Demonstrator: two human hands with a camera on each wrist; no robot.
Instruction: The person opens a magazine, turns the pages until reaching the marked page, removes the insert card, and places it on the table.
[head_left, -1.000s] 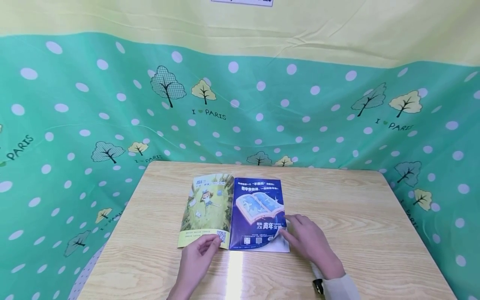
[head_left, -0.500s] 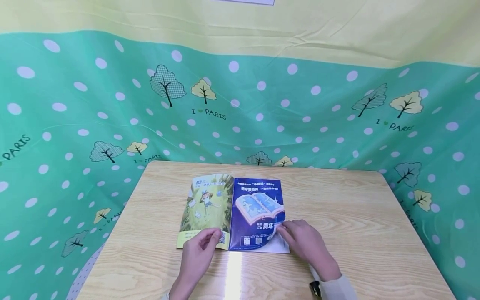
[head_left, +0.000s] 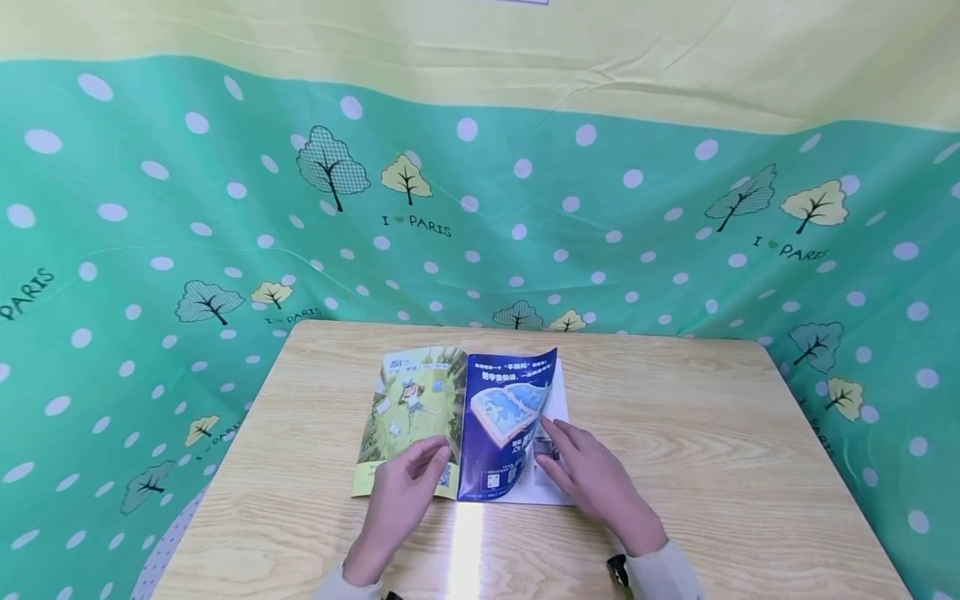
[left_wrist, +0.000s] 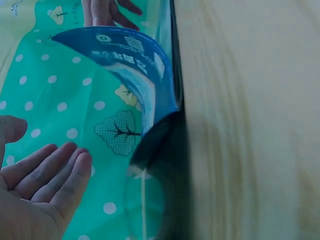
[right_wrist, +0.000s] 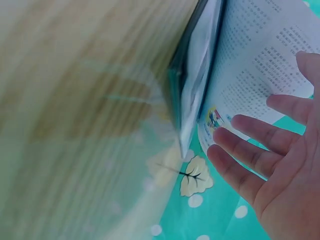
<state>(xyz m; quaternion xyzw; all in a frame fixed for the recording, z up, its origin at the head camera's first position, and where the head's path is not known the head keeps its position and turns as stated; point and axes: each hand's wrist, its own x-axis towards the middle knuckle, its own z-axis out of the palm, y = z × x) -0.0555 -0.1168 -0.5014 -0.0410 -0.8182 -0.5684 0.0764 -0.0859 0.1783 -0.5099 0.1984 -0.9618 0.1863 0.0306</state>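
Note:
A magazine lies spread on the table, its left page (head_left: pixel 411 408) showing a green illustration. Its dark blue right page (head_left: pixel 498 454) is lifted and bends toward the left, baring a white page (head_left: pixel 561 408) beneath. Fingers of my right hand (head_left: pixel 600 483) are straight along the lifted page's free edge. In the right wrist view that hand (right_wrist: pixel 280 160) spreads its fingers against the printed back (right_wrist: pixel 250 60) of the page. Over the left page's lower corner hovers my left hand (head_left: pixel 401 500), fingers loosely bent and holding nothing. The left wrist view shows the blue page (left_wrist: pixel 142 47) curling up beyond that hand.
The wooden table (head_left: pixel 712 450) extends on both sides of the magazine. A green dotted curtain (head_left: pixel 637 242) with printed trees hangs behind the table and along its sides. Both wrists wear light sleeves and dark straps.
The blue page has gone from lying nearly flat, with only its lower corner raised, to lifting along its whole right edge. My right hand has moved left and up with it; the left hand has risen slightly.

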